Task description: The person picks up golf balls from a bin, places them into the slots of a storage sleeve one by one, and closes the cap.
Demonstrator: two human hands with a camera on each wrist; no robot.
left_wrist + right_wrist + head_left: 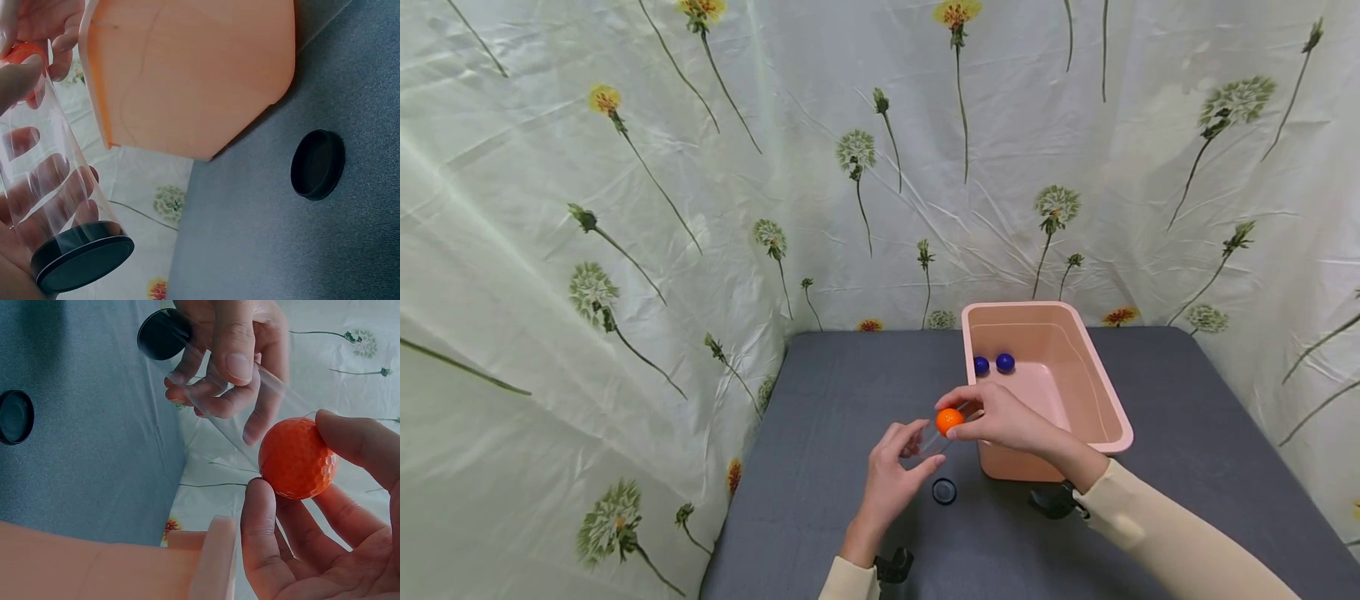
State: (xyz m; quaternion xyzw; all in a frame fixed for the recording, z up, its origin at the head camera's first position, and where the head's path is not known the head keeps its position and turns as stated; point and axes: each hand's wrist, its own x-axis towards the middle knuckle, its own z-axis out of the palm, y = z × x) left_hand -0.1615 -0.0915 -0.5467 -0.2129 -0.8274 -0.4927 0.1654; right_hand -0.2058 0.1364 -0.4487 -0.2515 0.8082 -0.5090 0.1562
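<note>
My left hand point(891, 475) grips a clear plastic tube point(59, 162), its fingers curled round the side. A black cap point(84, 256) closes the tube's lower end. My right hand point(1000, 417) pinches an orange golf ball point(297, 457) between thumb and fingers. The ball sits right at the tube's open mouth, overlapping the rim in the right wrist view. A loose black lid point(944, 491) lies on the table below the hands, its hollow side up.
A pink plastic bin point(1018, 461) stands on the grey table point(850, 375), just behind and under my right forearm. Two dark blue balls point(1005, 362) lie inside it at the left. A flowered curtain point(715, 167) hangs round the table's back and sides.
</note>
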